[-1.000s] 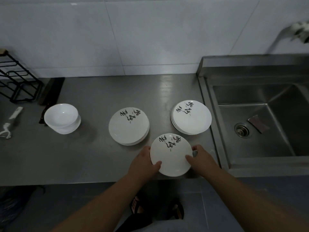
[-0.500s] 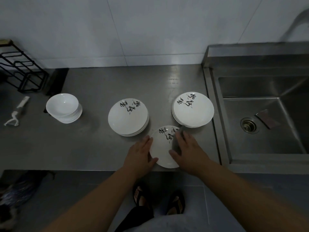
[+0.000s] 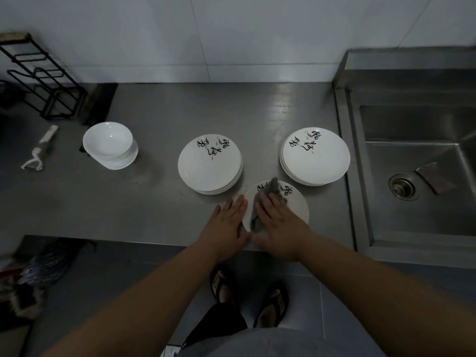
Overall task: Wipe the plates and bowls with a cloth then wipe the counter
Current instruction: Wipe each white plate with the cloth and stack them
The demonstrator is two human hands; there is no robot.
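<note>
A single white plate (image 3: 297, 206) with black brush lettering sits at the near edge of the steel counter (image 3: 154, 202), in front of the gap between two plate stacks. A grey cloth (image 3: 274, 188) lies crumpled across its left half. The right hand (image 3: 280, 226) presses flat on the cloth, fingers straight and slightly spread. The left hand (image 3: 226, 222) lies flat on the counter against the plate's left rim, fingers straight and close together, thumb out toward the near rim.

Just beyond, the middle stack of plates (image 3: 210, 164) stands to the left and the right stack of plates (image 3: 315, 155) nearer the sink (image 3: 417, 140). Well to the left is a stack of white bowls (image 3: 110, 145), then a white peeler (image 3: 40, 150), with a black wire rack (image 3: 43, 81) by the far wall.
</note>
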